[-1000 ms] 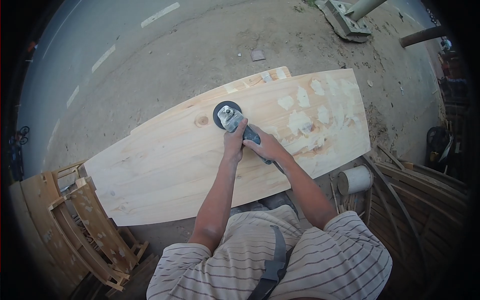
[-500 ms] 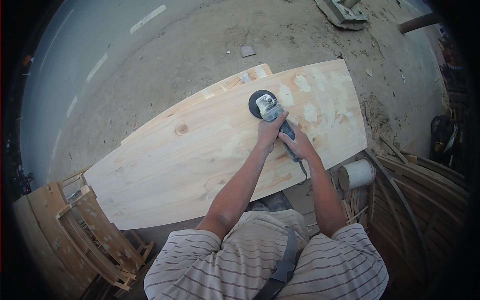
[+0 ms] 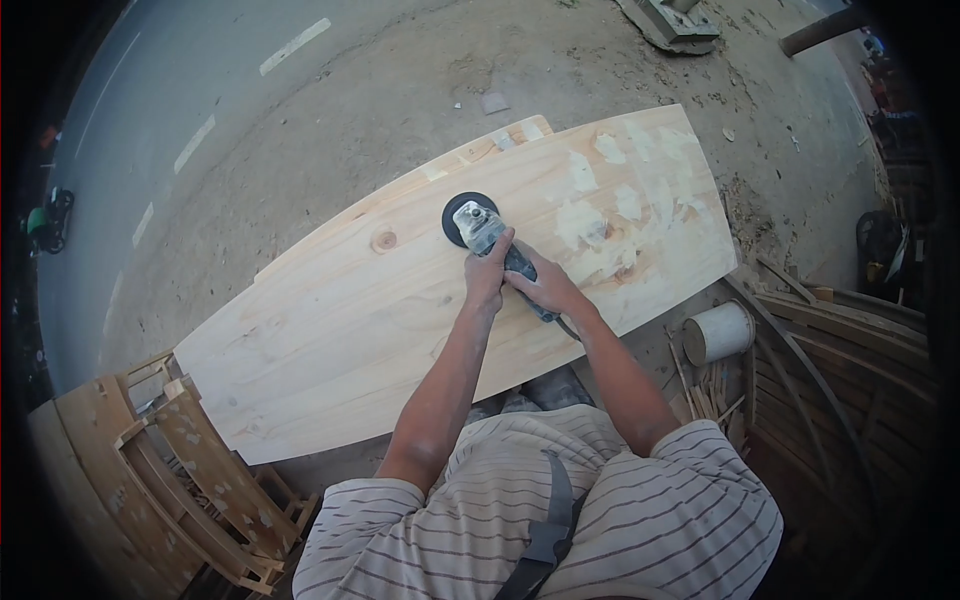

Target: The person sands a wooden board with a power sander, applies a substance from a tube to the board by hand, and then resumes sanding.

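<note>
Both hands grip an angle grinder (image 3: 481, 229) fitted with a round black disc, which rests on a broad pale wooden panel (image 3: 330, 320). My left hand (image 3: 487, 275) is closed around the grinder's body near its head. Further back, my right hand (image 3: 548, 284) wraps the dark rear handle, where the cord trails off. Patches of light filler (image 3: 628, 202) cover the right part of the panel, and a knot (image 3: 384, 242) shows left of the disc. A second board (image 3: 430, 172) sticks out from beneath the panel's far edge.
Wooden frames (image 3: 180, 480) stand at the lower left. A white bucket (image 3: 719, 333) lies on its side at the right, close to wood strips (image 3: 715, 390) and stacked curved timber (image 3: 840, 350). Beyond the panel is a road (image 3: 150, 150) with a motorcycle (image 3: 50, 222).
Both hands and the grinder have moved left across the panel, towards the knot. A motorcycle has come into view on the road at the left.
</note>
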`<state>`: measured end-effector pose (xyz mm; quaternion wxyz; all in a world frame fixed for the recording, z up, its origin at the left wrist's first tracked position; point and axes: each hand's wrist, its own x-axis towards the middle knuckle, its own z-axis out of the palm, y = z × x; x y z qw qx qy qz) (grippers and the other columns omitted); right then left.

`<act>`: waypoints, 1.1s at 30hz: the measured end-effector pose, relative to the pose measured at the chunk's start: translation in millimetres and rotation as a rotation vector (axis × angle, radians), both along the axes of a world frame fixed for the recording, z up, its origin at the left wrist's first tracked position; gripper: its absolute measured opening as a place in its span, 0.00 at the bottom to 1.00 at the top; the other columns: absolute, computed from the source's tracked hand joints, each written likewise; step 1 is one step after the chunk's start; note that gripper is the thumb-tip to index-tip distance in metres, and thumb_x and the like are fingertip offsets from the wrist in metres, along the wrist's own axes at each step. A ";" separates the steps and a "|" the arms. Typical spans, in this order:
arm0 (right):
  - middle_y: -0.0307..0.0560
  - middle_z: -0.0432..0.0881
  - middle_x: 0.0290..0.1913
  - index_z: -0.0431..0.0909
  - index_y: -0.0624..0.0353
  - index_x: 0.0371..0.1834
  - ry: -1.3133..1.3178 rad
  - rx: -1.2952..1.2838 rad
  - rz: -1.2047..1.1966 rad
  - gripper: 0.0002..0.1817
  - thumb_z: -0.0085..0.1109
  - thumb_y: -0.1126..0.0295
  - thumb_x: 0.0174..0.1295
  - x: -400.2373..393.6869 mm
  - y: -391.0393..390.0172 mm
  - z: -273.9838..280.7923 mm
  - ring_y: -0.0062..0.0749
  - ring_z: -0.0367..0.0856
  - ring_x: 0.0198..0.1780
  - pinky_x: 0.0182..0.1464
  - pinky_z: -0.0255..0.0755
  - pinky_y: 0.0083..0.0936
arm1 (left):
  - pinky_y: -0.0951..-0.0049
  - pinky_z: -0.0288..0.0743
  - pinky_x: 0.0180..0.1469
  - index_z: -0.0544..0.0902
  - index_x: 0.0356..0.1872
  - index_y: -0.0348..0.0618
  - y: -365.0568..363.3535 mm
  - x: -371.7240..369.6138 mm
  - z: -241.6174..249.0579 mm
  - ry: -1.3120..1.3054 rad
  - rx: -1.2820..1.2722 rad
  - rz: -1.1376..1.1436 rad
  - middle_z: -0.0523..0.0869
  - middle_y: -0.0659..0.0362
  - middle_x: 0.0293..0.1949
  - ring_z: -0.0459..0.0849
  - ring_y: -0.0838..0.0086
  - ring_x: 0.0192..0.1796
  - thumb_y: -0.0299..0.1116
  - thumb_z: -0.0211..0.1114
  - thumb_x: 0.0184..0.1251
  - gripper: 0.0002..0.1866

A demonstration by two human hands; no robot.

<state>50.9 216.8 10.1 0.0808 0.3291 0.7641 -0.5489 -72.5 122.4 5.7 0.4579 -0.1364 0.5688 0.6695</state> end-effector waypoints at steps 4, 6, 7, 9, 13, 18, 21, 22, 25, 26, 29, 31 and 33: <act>0.75 0.85 0.61 0.60 0.63 0.84 -0.047 0.024 0.150 0.51 0.66 0.40 0.69 -49.0 -66.4 19.4 0.67 0.85 0.62 0.65 0.77 0.49 | 0.69 0.83 0.44 0.84 0.56 0.37 -82.2 -30.9 10.0 -0.041 -0.023 0.125 0.88 0.59 0.45 0.88 0.74 0.42 0.46 0.81 0.68 0.26; 0.75 0.85 0.60 0.59 0.64 0.84 -0.069 0.003 0.189 0.51 0.66 0.41 0.69 -48.4 -75.5 19.3 0.67 0.85 0.62 0.65 0.77 0.49 | 0.69 0.83 0.44 0.84 0.56 0.37 -92.6 -31.9 4.1 -0.043 -0.010 0.132 0.88 0.59 0.44 0.88 0.74 0.42 0.46 0.81 0.69 0.26; 0.75 0.85 0.60 0.60 0.64 0.84 -0.057 0.006 0.161 0.51 0.66 0.41 0.69 -46.5 -75.3 19.9 0.67 0.85 0.62 0.64 0.77 0.49 | 0.69 0.83 0.45 0.83 0.55 0.36 -94.8 -33.5 2.5 -0.030 0.006 0.138 0.87 0.60 0.44 0.88 0.74 0.42 0.45 0.81 0.69 0.25; 0.75 0.85 0.59 0.60 0.65 0.84 -0.041 0.009 0.138 0.50 0.66 0.41 0.69 -37.2 -65.7 23.1 0.67 0.85 0.61 0.64 0.78 0.49 | 0.69 0.83 0.45 0.84 0.55 0.36 -76.7 -24.2 -1.8 -0.023 0.014 0.102 0.88 0.59 0.44 0.88 0.74 0.43 0.45 0.81 0.69 0.26; 0.73 0.86 0.59 0.62 0.65 0.83 -0.053 0.026 0.033 0.49 0.67 0.43 0.69 5.8 0.4 32.1 0.66 0.86 0.62 0.64 0.78 0.47 | 0.69 0.83 0.43 0.86 0.53 0.35 -2.6 11.8 2.7 -0.009 -0.006 0.029 0.89 0.58 0.44 0.88 0.74 0.42 0.45 0.82 0.67 0.26; 0.71 0.87 0.60 0.65 0.65 0.82 -0.021 0.108 -0.036 0.47 0.69 0.45 0.69 60.5 69.1 21.4 0.62 0.86 0.64 0.65 0.78 0.45 | 0.68 0.83 0.39 0.88 0.50 0.34 78.2 54.9 -1.3 -0.048 0.032 -0.055 0.91 0.57 0.41 0.89 0.73 0.38 0.46 0.83 0.64 0.25; 0.69 0.86 0.63 0.67 0.63 0.80 -0.072 0.060 -0.093 0.44 0.68 0.46 0.70 83.1 107.5 22.4 0.59 0.85 0.66 0.66 0.77 0.44 | 0.68 0.83 0.40 0.88 0.49 0.34 119.8 78.2 -2.2 -0.015 0.044 -0.075 0.91 0.56 0.41 0.90 0.73 0.38 0.46 0.83 0.64 0.25; 0.69 0.86 0.63 0.67 0.63 0.80 -0.073 0.055 -0.097 0.44 0.68 0.46 0.70 90.4 115.1 22.2 0.59 0.85 0.66 0.66 0.77 0.44 | 0.69 0.83 0.40 0.88 0.49 0.34 128.7 86.0 -1.1 -0.008 0.052 -0.085 0.91 0.56 0.41 0.90 0.73 0.38 0.46 0.83 0.64 0.25; 0.67 0.86 0.64 0.68 0.61 0.80 -0.020 0.042 -0.181 0.42 0.67 0.47 0.71 105.6 128.4 20.6 0.57 0.85 0.66 0.66 0.76 0.44 | 0.68 0.83 0.40 0.89 0.48 0.33 153.9 96.0 2.2 0.002 0.016 -0.171 0.92 0.55 0.41 0.90 0.72 0.38 0.47 0.84 0.62 0.26; 0.65 0.86 0.63 0.67 0.60 0.80 -0.010 0.060 -0.225 0.41 0.66 0.47 0.72 109.2 129.7 20.7 0.56 0.85 0.66 0.66 0.76 0.43 | 0.68 0.83 0.40 0.89 0.48 0.33 161.6 97.3 4.0 0.006 -0.008 -0.229 0.92 0.55 0.41 0.90 0.72 0.38 0.47 0.84 0.61 0.26; 0.63 0.86 0.63 0.66 0.59 0.81 0.019 0.017 -0.301 0.41 0.65 0.47 0.73 114.0 125.4 5.3 0.54 0.86 0.66 0.66 0.76 0.42 | 0.67 0.86 0.40 0.87 0.53 0.31 167.7 92.2 0.2 0.054 -0.033 -0.339 0.90 0.54 0.43 0.90 0.70 0.39 0.46 0.83 0.63 0.29; 0.63 0.86 0.63 0.65 0.59 0.82 0.046 -0.036 -0.331 0.41 0.65 0.47 0.73 107.3 116.0 3.5 0.53 0.86 0.66 0.66 0.76 0.41 | 0.67 0.86 0.40 0.86 0.53 0.31 158.0 85.9 4.8 0.077 -0.063 -0.394 0.91 0.53 0.43 0.90 0.70 0.39 0.46 0.83 0.63 0.29; 0.61 0.87 0.62 0.64 0.58 0.83 0.078 -0.001 -0.267 0.42 0.65 0.46 0.73 95.8 93.6 4.0 0.51 0.87 0.64 0.65 0.77 0.40 | 0.66 0.85 0.39 0.87 0.52 0.31 128.5 77.8 7.1 0.078 -0.027 -0.311 0.91 0.54 0.41 0.90 0.70 0.39 0.46 0.83 0.63 0.27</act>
